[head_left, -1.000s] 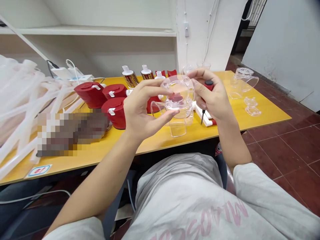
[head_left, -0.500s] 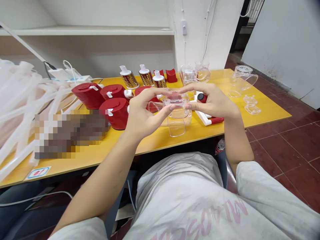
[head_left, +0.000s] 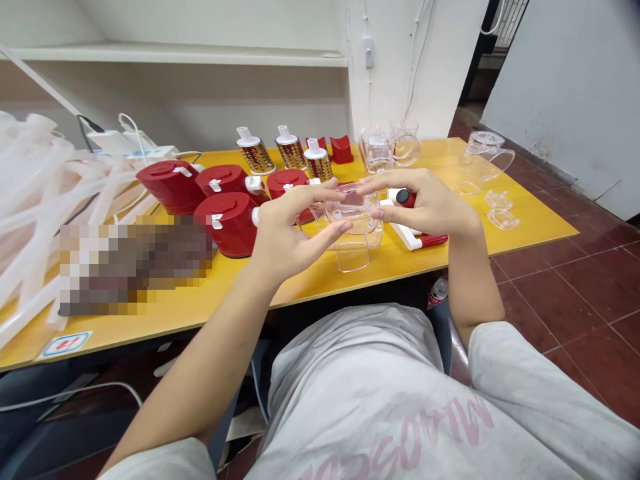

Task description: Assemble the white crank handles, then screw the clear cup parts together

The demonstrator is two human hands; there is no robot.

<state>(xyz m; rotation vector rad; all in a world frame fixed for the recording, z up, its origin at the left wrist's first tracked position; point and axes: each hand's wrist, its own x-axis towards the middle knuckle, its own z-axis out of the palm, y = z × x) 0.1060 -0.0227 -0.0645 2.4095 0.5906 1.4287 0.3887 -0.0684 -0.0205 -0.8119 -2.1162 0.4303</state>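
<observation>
Both hands hold a clear plastic housing (head_left: 353, 220) just above the yellow table (head_left: 310, 280). My left hand (head_left: 290, 230) grips its left side between thumb and fingers. My right hand (head_left: 425, 207) pinches its right rim, and a red-handled screwdriver (head_left: 406, 198) is tucked under its palm. Another clear plastic piece (head_left: 351, 253) stands on the table right below the housing. A white and red part (head_left: 417, 239) lies under my right hand.
Red round housings (head_left: 227, 223) and metal grater drums (head_left: 285, 153) stand behind my hands. Clear plastic parts (head_left: 487, 160) lie at the right end of the table. A heap of white plastic tubes (head_left: 45, 200) fills the left side. A white wall shelf (head_left: 175, 57) is behind.
Both hands have lowered the clear housing from chest height down to just above the table. It now lies flatter. The screwdriver stays in my right hand.
</observation>
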